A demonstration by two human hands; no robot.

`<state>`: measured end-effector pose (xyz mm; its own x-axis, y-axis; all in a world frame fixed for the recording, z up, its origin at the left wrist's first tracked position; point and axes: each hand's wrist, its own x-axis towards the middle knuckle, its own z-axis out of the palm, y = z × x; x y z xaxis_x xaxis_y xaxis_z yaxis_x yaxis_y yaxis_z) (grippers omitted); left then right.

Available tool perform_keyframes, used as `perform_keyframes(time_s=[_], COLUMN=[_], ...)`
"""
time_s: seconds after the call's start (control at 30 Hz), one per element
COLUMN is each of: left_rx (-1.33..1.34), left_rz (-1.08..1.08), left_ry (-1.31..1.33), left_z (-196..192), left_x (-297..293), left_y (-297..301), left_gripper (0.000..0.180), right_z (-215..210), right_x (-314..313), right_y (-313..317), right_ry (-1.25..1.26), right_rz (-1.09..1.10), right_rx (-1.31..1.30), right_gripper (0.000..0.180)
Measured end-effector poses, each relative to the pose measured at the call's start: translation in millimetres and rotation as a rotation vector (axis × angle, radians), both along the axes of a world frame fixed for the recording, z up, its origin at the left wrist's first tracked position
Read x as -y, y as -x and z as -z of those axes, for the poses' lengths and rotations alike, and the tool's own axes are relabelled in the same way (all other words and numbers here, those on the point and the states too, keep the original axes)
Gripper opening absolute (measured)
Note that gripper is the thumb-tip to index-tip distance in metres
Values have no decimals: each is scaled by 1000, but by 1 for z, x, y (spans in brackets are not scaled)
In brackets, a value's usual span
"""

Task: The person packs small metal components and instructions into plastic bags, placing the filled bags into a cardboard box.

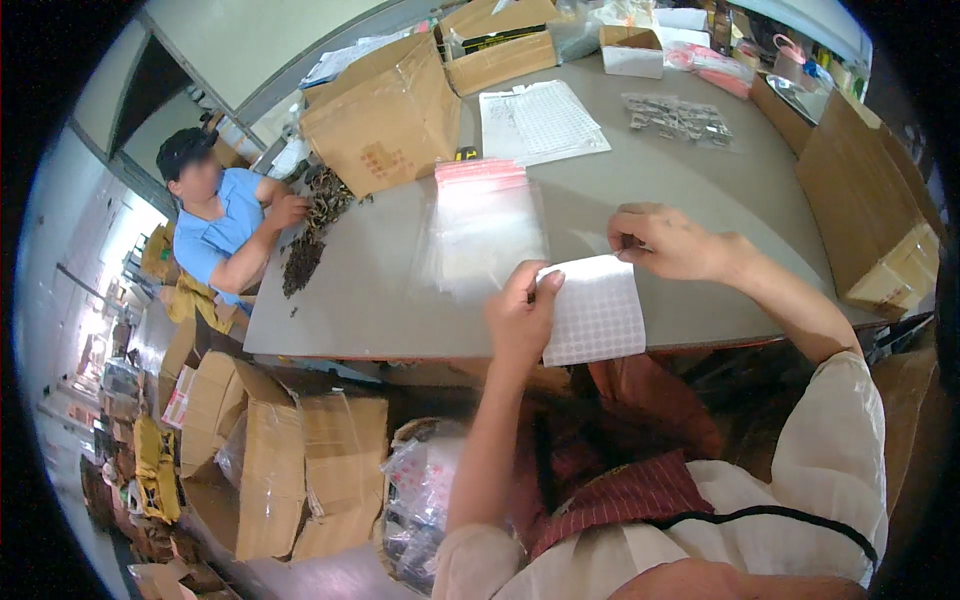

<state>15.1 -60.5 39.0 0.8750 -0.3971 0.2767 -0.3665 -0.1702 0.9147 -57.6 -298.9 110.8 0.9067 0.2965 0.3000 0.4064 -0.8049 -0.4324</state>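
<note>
A white sheet of small round stickers (596, 318) is held up over the table's front edge. My left hand (522, 312) grips it by its left upper edge, thumb on top. My right hand (665, 242) is at the sheet's upper right corner with its fingertips pinched together; whatever lies between them is too small to make out. Just beyond the sheet, a stack of clear plastic zip bags (485, 225) with red-striped tops lies flat on the grey table (700, 190).
Further back lie printed sheets (545, 120) and a clear bag of small metal parts (680, 120). Cardboard boxes stand at the back left (385, 115) and right (870, 190). A co-worker in blue (220, 215) handles a pile of small dark parts (325, 205) at left. Opened cartons (270, 465) sit below.
</note>
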Motion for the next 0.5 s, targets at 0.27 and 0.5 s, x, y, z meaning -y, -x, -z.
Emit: perform_keyframes(time_s=[0.27,0.5], left_rx=[84,779], left_rz=[-3,-370], left_ry=[-47,-162], left_z=[0,12], left_x=[-1,3], left_y=[0,-21], left_gripper=[24,20], right_z=[3,-4], right_x=[-2,2], right_y=[1,6], right_ry=[125,-215], right_rz=[-31,89], right_rx=[1,36], right_gripper=[13,11])
